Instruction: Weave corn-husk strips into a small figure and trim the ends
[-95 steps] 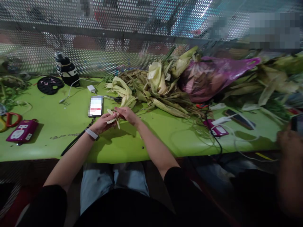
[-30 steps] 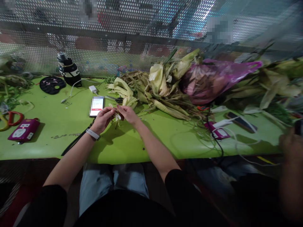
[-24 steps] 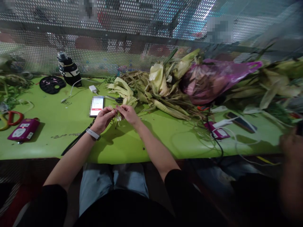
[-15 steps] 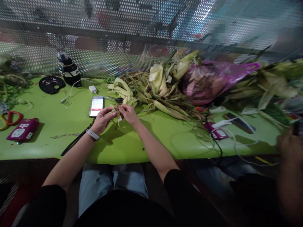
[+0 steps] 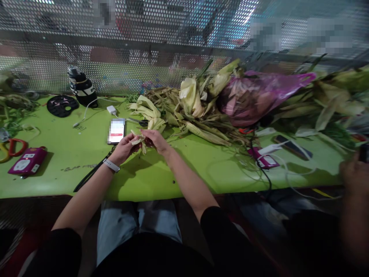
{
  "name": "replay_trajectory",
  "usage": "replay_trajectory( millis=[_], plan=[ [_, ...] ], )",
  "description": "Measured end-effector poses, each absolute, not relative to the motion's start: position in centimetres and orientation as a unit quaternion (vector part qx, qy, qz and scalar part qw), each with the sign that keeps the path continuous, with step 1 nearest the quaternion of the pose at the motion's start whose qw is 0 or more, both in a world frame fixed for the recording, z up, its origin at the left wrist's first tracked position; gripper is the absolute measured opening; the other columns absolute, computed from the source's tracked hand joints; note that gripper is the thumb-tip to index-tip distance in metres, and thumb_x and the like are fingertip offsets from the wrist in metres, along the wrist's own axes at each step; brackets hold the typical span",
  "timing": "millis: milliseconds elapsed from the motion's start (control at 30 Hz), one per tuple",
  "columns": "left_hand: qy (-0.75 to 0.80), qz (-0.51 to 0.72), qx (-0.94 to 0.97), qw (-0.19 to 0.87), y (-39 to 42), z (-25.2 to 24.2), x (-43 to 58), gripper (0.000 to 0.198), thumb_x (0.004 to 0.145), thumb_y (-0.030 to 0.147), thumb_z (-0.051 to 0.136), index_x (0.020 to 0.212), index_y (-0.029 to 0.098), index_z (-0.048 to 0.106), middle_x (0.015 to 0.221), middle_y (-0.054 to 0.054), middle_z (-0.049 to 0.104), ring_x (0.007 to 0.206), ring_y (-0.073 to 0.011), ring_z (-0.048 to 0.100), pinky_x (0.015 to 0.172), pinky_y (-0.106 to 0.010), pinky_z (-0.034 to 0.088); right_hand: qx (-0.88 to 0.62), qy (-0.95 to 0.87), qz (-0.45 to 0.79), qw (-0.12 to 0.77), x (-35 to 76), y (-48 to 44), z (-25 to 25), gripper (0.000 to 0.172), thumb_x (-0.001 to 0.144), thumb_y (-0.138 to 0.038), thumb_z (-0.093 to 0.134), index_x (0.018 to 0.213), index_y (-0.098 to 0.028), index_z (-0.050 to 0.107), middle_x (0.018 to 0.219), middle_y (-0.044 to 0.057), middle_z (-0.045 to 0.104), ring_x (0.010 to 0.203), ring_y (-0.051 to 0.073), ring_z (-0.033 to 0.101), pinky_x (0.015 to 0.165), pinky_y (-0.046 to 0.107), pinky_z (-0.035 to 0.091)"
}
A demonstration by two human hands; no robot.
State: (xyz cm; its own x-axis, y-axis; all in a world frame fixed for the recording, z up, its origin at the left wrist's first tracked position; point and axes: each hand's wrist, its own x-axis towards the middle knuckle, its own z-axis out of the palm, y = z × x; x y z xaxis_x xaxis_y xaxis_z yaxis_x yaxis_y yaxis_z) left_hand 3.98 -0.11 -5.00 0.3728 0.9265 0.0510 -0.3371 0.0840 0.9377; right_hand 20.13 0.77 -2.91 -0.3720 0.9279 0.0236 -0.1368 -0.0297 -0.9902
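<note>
My left hand and my right hand meet over the green table, both closed on a small pale piece of corn husk held between them. Thin husk strips hang down from the fingers. A white watch band sits on my left wrist. Just beyond my hands lies a big pile of corn husks, and a phone with a lit screen lies flat to the left of my fingers.
A purple plastic bag of husks rests at the back right. Scissors, a charger and cables, a black bottle, pink devices and another phone lie about. Another person's hand is at the right edge. A perforated metal screen backs the table.
My hands have stayed together in nearly the same spot, turning and working the small husk piece; its strips shifted between my fingers. The camera view wobbled slightly.
</note>
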Motion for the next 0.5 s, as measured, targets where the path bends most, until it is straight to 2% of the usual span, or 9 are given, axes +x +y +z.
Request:
replay_trajectory(
  millis=[100, 233, 333, 433, 500],
  plan=[
    [0.300, 0.474, 0.496, 0.663, -0.11, -5.01, 3.92, 0.028, 0.079, 0.041, 0.074, 0.077, 0.016, 0.061, 0.059, 0.001, 0.060, 0.049, -0.0060, 0.049, 0.047, -0.018, 0.035, -0.350, -0.553, 0.626, 0.425, 20.09, 1.00, -3.26, 0.043, 0.076, -0.056, 0.069, 0.061, -0.020, 0.051, 0.047, -0.007, 0.041, 0.042, 0.007, 0.031, 0.043, 0.024, 0.021],
    [0.293, 0.497, 0.484, 0.657, -0.14, -4.70, 3.75, 0.029, 0.076, 0.037, 0.077, 0.072, 0.015, 0.058, 0.053, 0.004, 0.055, 0.045, -0.0041, 0.045, 0.045, -0.017, 0.032, -0.366, -0.553, 0.574, 0.481, 20.19, 1.22, -3.39, 0.046, 0.075, -0.055, 0.070, 0.057, -0.021, 0.045, 0.046, -0.007, 0.040, 0.042, 0.007, 0.032, 0.043, 0.024, 0.024],
    [0.305, 0.478, 0.479, 0.670, -0.17, -4.43, 3.59, 0.032, 0.073, 0.040, 0.079, 0.072, 0.015, 0.060, 0.054, 0.003, 0.056, 0.045, -0.0048, 0.047, 0.045, -0.017, 0.035, -0.369, -0.577, 0.566, 0.459, 20.44, 1.21, -3.19, 0.044, 0.078, -0.053, 0.069, 0.057, -0.020, 0.048, 0.048, -0.006, 0.044, 0.044, 0.008, 0.037, 0.044, 0.024, 0.030],
    [0.337, 0.435, 0.473, 0.688, -0.16, -4.53, 3.57, 0.031, 0.072, 0.041, 0.080, 0.074, 0.014, 0.063, 0.057, 0.001, 0.060, 0.046, -0.0061, 0.051, 0.046, -0.019, 0.041, -0.351, -0.582, 0.584, 0.444, 20.46, 1.14, -3.13, 0.036, 0.083, -0.053, 0.062, 0.071, -0.019, 0.060, 0.067, 0.000, 0.061, 0.063, 0.012, 0.056, 0.060, 0.024, 0.045],
    [0.354, 0.418, 0.469, 0.693, -0.10, -4.82, 3.63, 0.030, 0.073, 0.040, 0.079, 0.075, 0.014, 0.065, 0.057, 0.001, 0.060, 0.046, -0.0058, 0.051, 0.047, -0.019, 0.042, -0.334, -0.555, 0.609, 0.458, 20.16, 1.17, -3.36, 0.035, 0.084, -0.055, 0.061, 0.082, -0.020, 0.066, 0.083, 0.003, 0.068, 0.081, 0.014, 0.062, 0.071, 0.026, 0.050]
  ],
)
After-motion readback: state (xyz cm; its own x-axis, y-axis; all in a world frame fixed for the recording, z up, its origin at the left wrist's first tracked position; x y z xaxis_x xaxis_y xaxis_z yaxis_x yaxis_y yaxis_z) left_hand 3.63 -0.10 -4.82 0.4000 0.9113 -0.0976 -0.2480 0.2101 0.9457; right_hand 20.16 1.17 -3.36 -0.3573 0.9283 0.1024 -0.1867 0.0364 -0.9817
